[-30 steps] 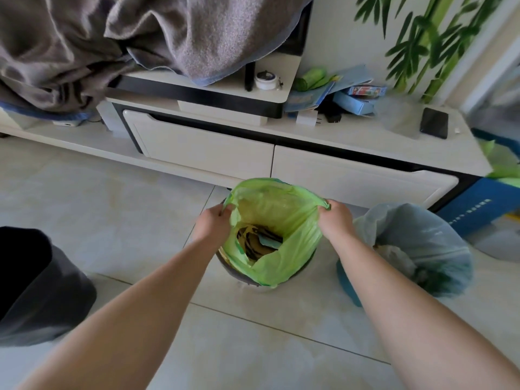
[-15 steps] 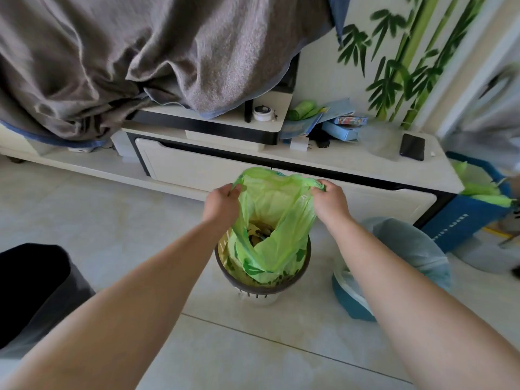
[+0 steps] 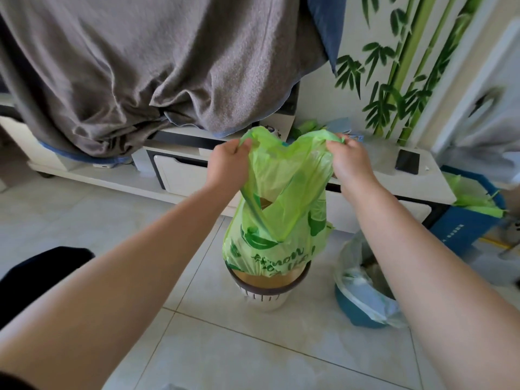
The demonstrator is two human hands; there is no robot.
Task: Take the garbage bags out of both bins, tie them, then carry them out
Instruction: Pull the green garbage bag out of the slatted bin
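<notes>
Both arms are stretched forward and raised, wrists bent slightly inward. The left hand point(image 3: 229, 164) is clenched on the left edge of the green garbage bag point(image 3: 277, 220), and the right hand point(image 3: 350, 161) is pinched shut on the right edge. The bag is held up, its mouth pulled apart, its bottom still sunk inside the brown-rimmed bin point(image 3: 267, 288) on the tiled floor. The bag's contents are barely made out through the opening. Just right, the blue bin point(image 3: 354, 311) with its pale liner point(image 3: 351, 277) is partly hidden by the right forearm. Far behind, a grey blanket point(image 3: 140, 66) covers much of the cabinet point(image 3: 180, 175).
</notes>
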